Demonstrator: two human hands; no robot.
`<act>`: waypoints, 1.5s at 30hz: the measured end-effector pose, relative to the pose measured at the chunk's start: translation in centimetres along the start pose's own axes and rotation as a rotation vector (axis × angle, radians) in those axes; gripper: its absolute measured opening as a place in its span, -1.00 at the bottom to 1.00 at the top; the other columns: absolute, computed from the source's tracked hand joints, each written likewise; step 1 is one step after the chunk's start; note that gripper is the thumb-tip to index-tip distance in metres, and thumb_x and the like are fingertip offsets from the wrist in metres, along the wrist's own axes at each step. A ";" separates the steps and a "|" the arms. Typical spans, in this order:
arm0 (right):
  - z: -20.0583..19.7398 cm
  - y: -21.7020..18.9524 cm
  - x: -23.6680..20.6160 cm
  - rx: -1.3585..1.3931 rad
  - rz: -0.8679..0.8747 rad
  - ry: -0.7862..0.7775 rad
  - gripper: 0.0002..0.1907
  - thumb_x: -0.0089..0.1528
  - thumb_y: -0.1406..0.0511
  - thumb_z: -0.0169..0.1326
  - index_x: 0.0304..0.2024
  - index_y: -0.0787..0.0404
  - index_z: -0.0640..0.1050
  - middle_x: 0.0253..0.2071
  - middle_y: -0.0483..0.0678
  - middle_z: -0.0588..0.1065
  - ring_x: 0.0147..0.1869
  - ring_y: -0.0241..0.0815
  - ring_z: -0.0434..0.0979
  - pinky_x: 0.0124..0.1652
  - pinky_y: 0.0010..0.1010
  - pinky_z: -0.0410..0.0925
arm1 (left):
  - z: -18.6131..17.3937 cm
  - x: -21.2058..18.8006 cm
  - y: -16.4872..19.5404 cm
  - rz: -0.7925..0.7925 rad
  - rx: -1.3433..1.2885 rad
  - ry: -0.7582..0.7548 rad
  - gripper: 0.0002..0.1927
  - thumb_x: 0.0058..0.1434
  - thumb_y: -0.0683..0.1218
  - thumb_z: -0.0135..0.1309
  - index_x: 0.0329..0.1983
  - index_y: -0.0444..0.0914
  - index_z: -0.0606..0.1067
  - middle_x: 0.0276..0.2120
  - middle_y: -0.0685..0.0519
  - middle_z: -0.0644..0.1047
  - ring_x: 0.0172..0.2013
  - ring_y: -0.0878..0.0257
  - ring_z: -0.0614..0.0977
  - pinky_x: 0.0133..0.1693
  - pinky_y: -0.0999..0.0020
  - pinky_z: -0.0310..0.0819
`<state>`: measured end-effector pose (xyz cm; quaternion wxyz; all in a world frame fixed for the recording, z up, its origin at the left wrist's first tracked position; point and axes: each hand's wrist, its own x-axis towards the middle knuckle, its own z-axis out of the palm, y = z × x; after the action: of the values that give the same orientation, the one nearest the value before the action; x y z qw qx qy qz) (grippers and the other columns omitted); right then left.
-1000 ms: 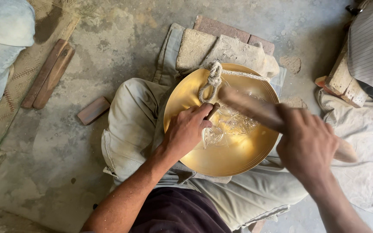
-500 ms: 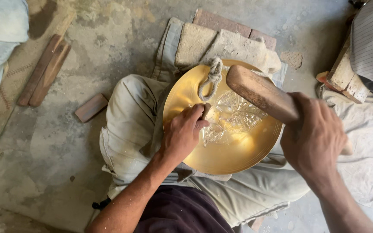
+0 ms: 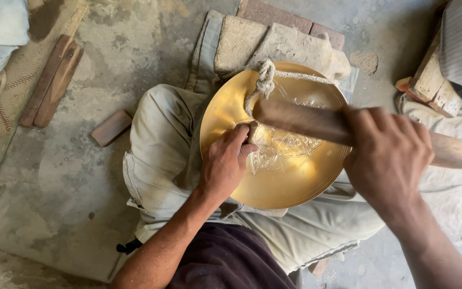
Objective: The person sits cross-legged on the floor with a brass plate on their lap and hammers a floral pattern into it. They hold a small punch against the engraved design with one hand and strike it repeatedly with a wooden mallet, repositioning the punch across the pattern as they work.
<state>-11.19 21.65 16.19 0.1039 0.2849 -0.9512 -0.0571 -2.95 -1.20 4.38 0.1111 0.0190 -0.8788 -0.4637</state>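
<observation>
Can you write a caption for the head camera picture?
Left hand steadies a brass plate; right hand holds a wooden mallet.

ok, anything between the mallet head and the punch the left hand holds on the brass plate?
Nothing visible. The wooden mallet in the right hand sits just above the punch, which the left hand pinches upright on the brass plate. The rope lies beside it near the rim, not between them.

Round brass plate [image 3: 279,182] with engraved centre, on lap; wooden mallet [image 3: 306,120] lying across above it.
</observation>
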 end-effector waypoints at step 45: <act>-1.4 -2.2 2.9 -0.179 -0.202 0.020 -0.65 0.38 0.46 0.10 0.13 -0.05 0.57 -0.03 -0.12 0.61 -0.03 -0.12 0.63 0.14 -0.15 0.44 | 1.7 -2.9 0.3 -0.151 0.013 0.146 -0.73 0.29 -0.07 0.20 -0.21 -0.29 0.35 -0.36 -0.07 0.49 -0.32 -0.05 0.59 -0.28 0.03 0.45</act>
<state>-12.09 18.11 17.71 0.1321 0.3695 -0.9076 -0.1494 -0.44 0.72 3.15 0.1395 0.1196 -0.8673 -0.4626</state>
